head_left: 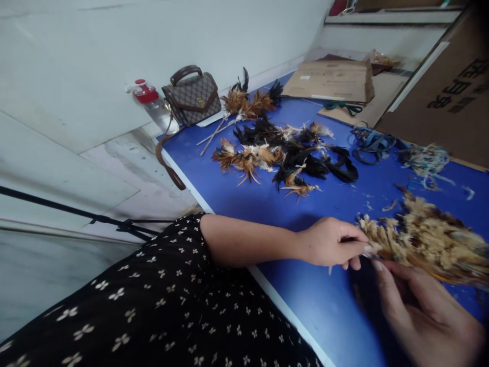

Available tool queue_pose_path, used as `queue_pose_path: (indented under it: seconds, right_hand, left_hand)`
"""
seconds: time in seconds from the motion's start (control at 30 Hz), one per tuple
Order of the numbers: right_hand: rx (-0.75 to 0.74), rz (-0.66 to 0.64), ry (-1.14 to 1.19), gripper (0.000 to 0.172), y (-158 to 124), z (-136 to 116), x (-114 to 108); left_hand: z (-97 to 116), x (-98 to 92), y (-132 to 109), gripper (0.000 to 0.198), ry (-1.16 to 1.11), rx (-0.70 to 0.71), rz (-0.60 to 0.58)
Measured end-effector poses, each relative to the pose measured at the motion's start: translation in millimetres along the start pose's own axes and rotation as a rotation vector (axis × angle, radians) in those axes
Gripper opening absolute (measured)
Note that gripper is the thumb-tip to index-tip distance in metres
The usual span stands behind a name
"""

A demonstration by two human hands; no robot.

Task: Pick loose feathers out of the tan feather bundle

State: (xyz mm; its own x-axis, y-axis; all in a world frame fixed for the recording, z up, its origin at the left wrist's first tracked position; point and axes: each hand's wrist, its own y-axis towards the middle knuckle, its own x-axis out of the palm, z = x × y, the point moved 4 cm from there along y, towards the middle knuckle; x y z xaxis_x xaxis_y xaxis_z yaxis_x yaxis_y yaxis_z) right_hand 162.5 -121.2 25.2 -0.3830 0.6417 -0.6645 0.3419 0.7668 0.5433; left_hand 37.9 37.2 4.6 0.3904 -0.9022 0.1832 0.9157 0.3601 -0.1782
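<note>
Monogram-print handbag [193, 98], lettered cardboard box [451, 86]

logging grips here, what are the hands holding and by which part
Both hands grip one bunch of pale tan and brown feathers at its narrow quill end: left hand pinches the tip, right hand supports it from below.

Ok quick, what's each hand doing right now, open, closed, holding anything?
Left hand: fingers pinched shut on the tan feather bundle.
Right hand: under the same bundle, fingers curled; blurred, grip cannot be told.
</note>
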Motion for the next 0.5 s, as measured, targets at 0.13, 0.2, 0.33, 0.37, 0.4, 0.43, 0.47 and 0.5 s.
queue_pose_path:
  seconds: [0.13,0.2,0.33,0.37,0.4,0.43,0.47,0.5]
  right_hand:
    - [-0.033,-0.035,0.019,0.018,2.2,-3.8,1.9]
    - [-0.03,-0.055,0.037,0.019,2.8,-4.9,2.1]
    - [-0.019,-0.089,0.046,0.019,5.1,-7.0,-1.4]
    - [-0.013,-0.092,0.044,0.019,5.8,-7.2,-3.3]
    - [0.0,-0.096,0.046,0.019,6.2,-6.9,-5.1]
    - [0.015,-0.105,0.048,0.02,6.5,-6.3,-6.8]
    - [0.031,-0.12,0.049,0.022,6.5,-5.5,-8.0]
    - [0.043,-0.14,0.049,0.024,6.4,-4.6,-8.7]
  left_hand:
    - [-3.3,-0.6,-0.8,0.026,0.063,-0.006,-0.022]
    - [-1.9,-1.7,-0.3,0.026,0.074,-0.001,-0.02]
    - [-2.2,-3.7,2.5,0.021,0.07,-0.023,-0.026]
    - [-2.7,-4.2,3.1,0.02,0.079,-0.029,-0.029]
    - [-3.4,-4.8,3.6,0.018,0.099,-0.041,-0.029]
    - [-4.0,-5.7,3.7,0.017,0.133,-0.06,-0.024]
    - [-4.1,-6.5,3.7,0.016,0.176,-0.076,-0.021]
    - [-3.3,-6.9,3.4,0.014,0.225,-0.076,-0.023]
